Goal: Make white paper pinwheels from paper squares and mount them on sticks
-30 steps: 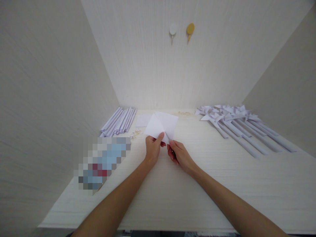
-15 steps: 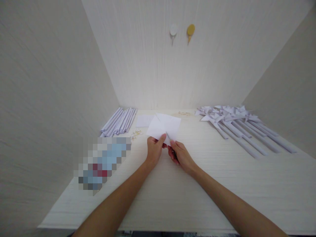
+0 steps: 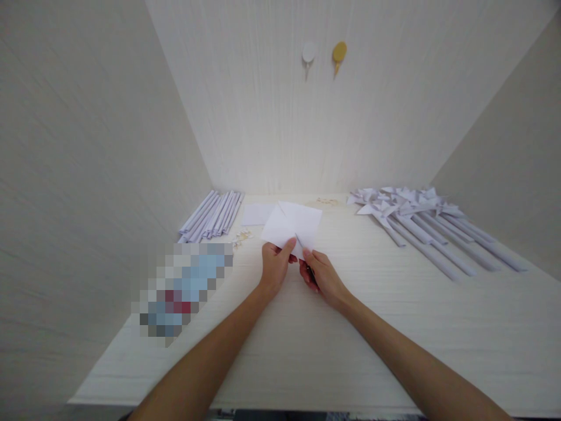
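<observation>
Paper square (image 3: 293, 225) – both hands (pinching).

- You could read no text, label, brand, number or sign here.
- The blurred packet (image 3: 184, 289) on your table (image 3: 394, 327) showed only colour blocks, no legible print.

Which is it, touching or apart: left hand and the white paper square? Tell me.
Touching. The head view shows the left hand pinching the white paper square at its near edge.

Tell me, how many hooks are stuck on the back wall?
2. A white hook sits high on the back wall, and a yellow hook sits just right of it. Both hang bare, with none hidden as far as I can see.
</observation>
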Motion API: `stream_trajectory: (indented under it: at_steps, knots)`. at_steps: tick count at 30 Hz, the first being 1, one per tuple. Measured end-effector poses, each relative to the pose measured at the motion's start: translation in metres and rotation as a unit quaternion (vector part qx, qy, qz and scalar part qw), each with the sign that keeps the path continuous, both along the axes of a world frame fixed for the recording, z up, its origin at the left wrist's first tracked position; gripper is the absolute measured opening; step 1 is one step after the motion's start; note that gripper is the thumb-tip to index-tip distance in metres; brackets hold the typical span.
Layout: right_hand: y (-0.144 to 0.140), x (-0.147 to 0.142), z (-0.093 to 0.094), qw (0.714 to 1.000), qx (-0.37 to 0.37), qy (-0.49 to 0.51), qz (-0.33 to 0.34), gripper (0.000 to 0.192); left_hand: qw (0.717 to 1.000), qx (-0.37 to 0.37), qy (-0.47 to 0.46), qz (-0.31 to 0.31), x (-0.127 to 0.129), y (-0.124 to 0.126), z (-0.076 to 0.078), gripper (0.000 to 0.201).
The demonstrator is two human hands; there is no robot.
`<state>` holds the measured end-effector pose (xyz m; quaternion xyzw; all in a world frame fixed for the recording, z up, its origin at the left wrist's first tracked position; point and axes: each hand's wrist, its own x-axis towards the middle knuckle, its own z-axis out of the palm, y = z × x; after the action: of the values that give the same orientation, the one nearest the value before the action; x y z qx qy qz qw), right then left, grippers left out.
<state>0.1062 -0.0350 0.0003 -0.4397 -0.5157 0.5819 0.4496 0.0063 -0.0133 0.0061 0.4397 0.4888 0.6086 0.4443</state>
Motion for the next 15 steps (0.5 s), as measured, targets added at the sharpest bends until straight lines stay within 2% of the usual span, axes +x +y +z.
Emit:
stream_trajectory:
  at_steps: [15]
  knots:
    - [0.0001,0.0016,0.0012,1.0,-0.001,-0.002,-0.004,0.036,1.0,0.003,-0.01,-0.006,0.0003,-0.0007,0.0011,0.025]
